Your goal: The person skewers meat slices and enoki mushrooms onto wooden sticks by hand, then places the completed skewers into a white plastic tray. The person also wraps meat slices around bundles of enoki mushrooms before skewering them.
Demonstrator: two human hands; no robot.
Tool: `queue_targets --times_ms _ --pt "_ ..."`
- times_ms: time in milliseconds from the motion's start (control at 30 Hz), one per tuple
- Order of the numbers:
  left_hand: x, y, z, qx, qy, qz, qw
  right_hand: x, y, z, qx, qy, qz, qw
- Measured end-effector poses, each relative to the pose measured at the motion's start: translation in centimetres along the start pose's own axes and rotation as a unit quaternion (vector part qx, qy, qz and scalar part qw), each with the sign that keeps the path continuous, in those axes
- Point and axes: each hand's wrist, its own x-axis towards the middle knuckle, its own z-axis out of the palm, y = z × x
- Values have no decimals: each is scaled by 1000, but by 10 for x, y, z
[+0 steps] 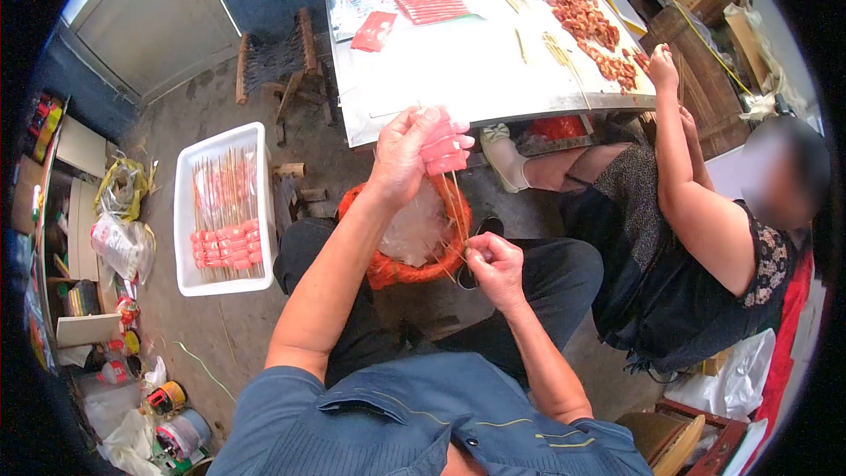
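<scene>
While your L hand (401, 152), ctr of frame, pinches pink slices (445, 152) betw. thumb & fingers, your R hand (495, 266), lower & to the right, is closed on the low end of a thin stick (457, 203) running up to them. L prob. steadies the soft pcs; R prob. controls the stick's angle. Entry pt hidden; can't tell how many sticks you hold.

Below, betw. your knees: orange container (384, 278) w/ clear plastic inside, likely put there for easy reach.

Left of ctr: white tray (183, 251) on floor w/ loaded skewers (226, 247), pink ends toward bottom of frame, bare sticks up; same orientation presumably keeps them tidy.

Upper ctr: white surface (441, 70) w/ flat pink piece (374, 31), pink strips (432, 7) in a row, loose sticks (559, 51) prob. laid for quick pickup.

Upper right: dark red chunks (589, 18), apart from pink stock, presumably to avoid mixing; co-worker's hand (663, 70) at that edge, grip unclear.
</scene>
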Motion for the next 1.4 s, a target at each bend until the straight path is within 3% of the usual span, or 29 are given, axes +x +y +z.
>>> queue_targets --times_ms 733,833,967,1033,1100,1167,1233,1300,1400 --pt "-15 -13 11 8 -52 -77 996 2 -16 13 141 13 94 985" --pt "-10 -10 7 12 -40 -65 997 11 -7 16 113 15 55 992" --pt "-9 -10 5 6 -28 -64 998 11 -10 12 119 -4 93 989" --pt "-9 -5 9 5 -13 -72 997 13 -8 10 65 -4 17 998" --pt "-8 -4 9 -25 10 -74 997 17 -3 8 7 -6 -117 993" --pt "-4 -7 5 -63 16 -58 996 16 2 10 8 -19 -120 993" --pt "-1 -12 0 -69 31 -38 996 3 -10 10 179 -59 104 977" --pt "1 -13 -5 -70 -39 -61 995 0 -16 11 163 -42 104 980" --pt "3 -8 -12 -31 -71 -40 996 1 -13 7 198 -26 90 976"
